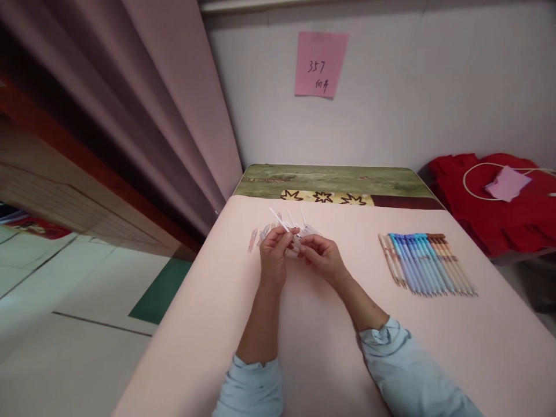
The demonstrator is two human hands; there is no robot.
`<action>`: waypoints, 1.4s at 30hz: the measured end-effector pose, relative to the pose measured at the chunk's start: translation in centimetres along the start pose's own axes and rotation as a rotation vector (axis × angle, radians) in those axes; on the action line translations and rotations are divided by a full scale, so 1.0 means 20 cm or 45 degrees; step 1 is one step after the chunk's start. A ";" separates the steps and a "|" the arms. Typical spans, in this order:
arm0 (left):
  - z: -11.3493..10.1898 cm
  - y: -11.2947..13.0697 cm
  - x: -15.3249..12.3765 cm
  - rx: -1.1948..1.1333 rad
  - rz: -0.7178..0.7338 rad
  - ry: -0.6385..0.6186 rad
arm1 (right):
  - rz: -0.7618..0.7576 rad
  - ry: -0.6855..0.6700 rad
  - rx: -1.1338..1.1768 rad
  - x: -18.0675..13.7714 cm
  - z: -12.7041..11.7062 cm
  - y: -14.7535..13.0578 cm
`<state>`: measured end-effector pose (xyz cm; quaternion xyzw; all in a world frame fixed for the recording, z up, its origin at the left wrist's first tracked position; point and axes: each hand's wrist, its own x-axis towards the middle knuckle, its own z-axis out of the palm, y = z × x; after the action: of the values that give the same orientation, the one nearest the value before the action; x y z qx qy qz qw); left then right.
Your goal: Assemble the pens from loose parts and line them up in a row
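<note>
Near the middle of the table, my left hand [275, 253] is closed in a pinch on a thin white stick [278, 217] that looks like a pen refill, slanting up to the left. My right hand [324, 255] is close beside it, fingertips pressed together; what they hold is too small and blurred to name. More white sticks [303, 215] and translucent pieces [311, 229] show just beyond the fingers, partly hidden by them. Left of my left hand lie small patterned translucent pen parts [252, 240].
A neat row of pens [428, 263], cream, blue and brown, lies on the right of the pink tabletop [339, 347]. Beyond the far edge is a green wood-grain surface [330, 176]. A red cloth [460, 197] with a cord is at right, a curtain [174, 87] at left.
</note>
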<state>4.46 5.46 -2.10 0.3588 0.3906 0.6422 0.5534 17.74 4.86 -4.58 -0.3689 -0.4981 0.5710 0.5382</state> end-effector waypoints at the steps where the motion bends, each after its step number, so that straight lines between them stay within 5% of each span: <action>1: 0.00 0.00 0.00 0.004 0.003 -0.012 | -0.007 -0.004 0.002 0.00 0.00 0.00; 5: 0.00 0.00 0.00 0.023 0.038 -0.006 | -0.002 0.031 0.012 0.00 -0.01 -0.02; 17: -0.06 0.01 0.04 0.028 0.176 0.343 | 0.098 0.253 0.365 0.04 -0.07 -0.02; 27: -0.17 0.05 0.08 0.213 0.359 0.770 | 0.163 0.253 0.471 0.04 -0.08 -0.03; 34: -0.24 0.05 0.11 0.222 0.302 0.879 | 0.110 0.281 0.467 0.05 -0.09 -0.02; 42: -0.26 0.05 0.11 0.251 0.283 0.929 | -0.004 0.521 0.342 0.05 -0.09 -0.01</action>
<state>-0.88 7.06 -3.30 0.1984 0.5801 0.7431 0.2683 19.40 6.18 -4.67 -0.4014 -0.2989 0.5445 0.6731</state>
